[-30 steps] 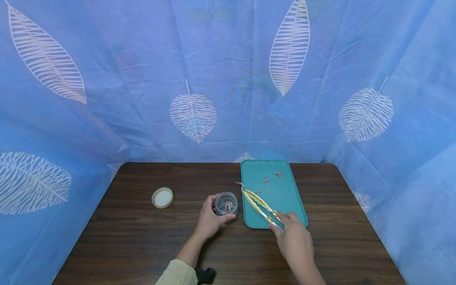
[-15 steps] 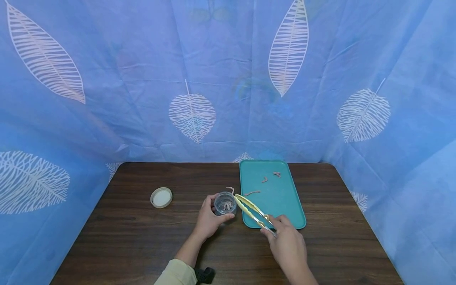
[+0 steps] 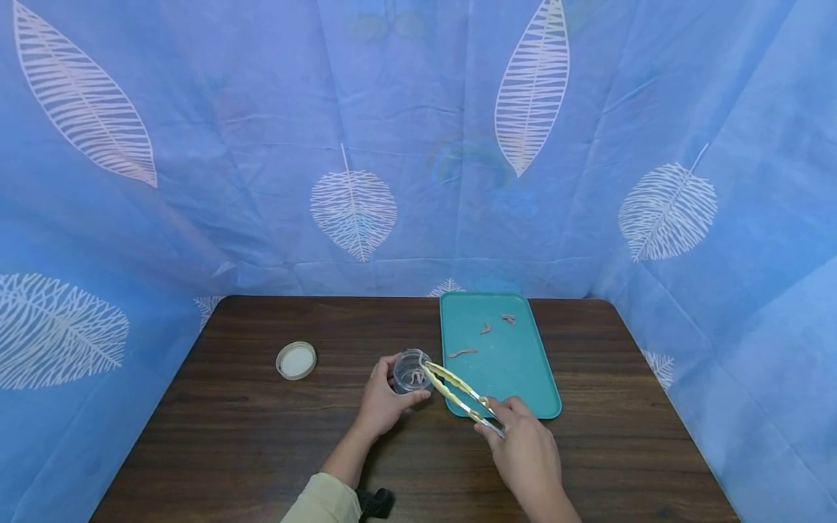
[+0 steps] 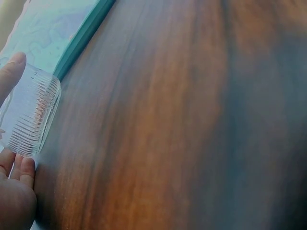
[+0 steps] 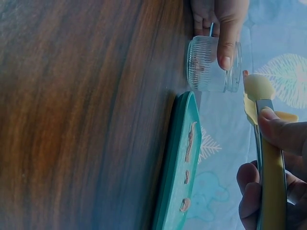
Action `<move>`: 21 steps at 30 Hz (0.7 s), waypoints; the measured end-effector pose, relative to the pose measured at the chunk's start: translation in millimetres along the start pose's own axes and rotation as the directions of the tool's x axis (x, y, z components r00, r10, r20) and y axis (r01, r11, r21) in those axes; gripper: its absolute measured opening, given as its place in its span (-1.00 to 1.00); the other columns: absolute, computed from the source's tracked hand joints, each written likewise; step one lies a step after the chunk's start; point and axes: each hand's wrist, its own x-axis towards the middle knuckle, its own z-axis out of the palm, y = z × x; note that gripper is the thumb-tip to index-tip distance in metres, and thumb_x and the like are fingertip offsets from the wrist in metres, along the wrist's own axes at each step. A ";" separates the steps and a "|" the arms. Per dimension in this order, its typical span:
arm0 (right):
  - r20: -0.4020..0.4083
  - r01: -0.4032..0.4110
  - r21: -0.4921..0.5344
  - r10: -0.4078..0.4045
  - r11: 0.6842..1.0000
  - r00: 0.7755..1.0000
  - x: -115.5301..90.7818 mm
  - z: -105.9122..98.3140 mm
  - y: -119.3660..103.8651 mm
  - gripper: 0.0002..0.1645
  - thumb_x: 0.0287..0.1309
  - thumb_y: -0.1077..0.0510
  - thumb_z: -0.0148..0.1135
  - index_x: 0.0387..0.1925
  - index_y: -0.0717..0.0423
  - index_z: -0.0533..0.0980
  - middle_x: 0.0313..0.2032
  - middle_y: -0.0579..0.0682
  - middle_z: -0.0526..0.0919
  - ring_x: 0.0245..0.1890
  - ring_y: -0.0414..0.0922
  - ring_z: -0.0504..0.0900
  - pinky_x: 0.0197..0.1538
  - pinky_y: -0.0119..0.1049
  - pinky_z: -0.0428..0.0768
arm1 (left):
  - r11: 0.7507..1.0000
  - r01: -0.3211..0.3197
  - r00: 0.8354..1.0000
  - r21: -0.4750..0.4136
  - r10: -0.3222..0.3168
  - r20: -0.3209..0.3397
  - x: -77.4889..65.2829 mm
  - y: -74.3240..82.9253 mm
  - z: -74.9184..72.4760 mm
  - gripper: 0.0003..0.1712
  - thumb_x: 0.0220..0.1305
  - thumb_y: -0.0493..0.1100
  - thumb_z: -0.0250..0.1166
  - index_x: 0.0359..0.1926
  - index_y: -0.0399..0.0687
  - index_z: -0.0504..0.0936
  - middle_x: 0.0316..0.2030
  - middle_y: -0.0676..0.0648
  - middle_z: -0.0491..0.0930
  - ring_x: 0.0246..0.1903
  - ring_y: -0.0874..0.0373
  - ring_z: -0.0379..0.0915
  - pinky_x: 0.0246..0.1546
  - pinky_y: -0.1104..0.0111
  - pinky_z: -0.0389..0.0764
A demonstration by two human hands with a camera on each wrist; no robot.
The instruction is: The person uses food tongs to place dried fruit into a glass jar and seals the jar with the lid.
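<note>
My left hand (image 3: 382, 407) grips a clear ribbed jar (image 5: 204, 64) standing on the table, thumb on its near side. Some pinkish, worm-like strips lie inside the jar. In my right hand (image 3: 526, 447) is a pair of tongs (image 5: 259, 88) with yellow tips and metal arms. The tong tips are at the right side of the jar's mouth, pinching another strip. Only a small reddish end of that strip (image 5: 245, 73) shows in the right wrist view. The left wrist view catches the jar (image 4: 29, 110) and fingers at its left edge.
A teal tray (image 3: 510, 378) lies right of the jar, with several pinkish strips (image 3: 463, 353) on it. To the left, a round lid (image 3: 297, 361) rests on the dark wooden table (image 3: 216, 436). A blue leaf-patterned cloth (image 3: 418, 145) hangs behind.
My right hand has carried the tongs and the pinched strip leftward from the tray's left edge to the jar's mouth. My left hand and the jar have stayed in place.
</note>
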 end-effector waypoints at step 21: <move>-0.039 0.001 0.048 0.001 0.999 0.999 3.3 2.3 6.3 -0.22 -0.03 -0.02 0.77 0.24 0.15 0.72 -0.10 -0.01 0.74 -0.43 -0.27 0.60 -0.46 -0.37 0.51 | 1.000 0.000 1.000 -0.001 0.000 -0.004 1.3 -1.2 0.7 0.02 0.08 0.07 0.75 0.47 -0.05 0.44 0.28 -0.16 0.56 0.28 -0.05 0.53 0.38 -0.02 0.58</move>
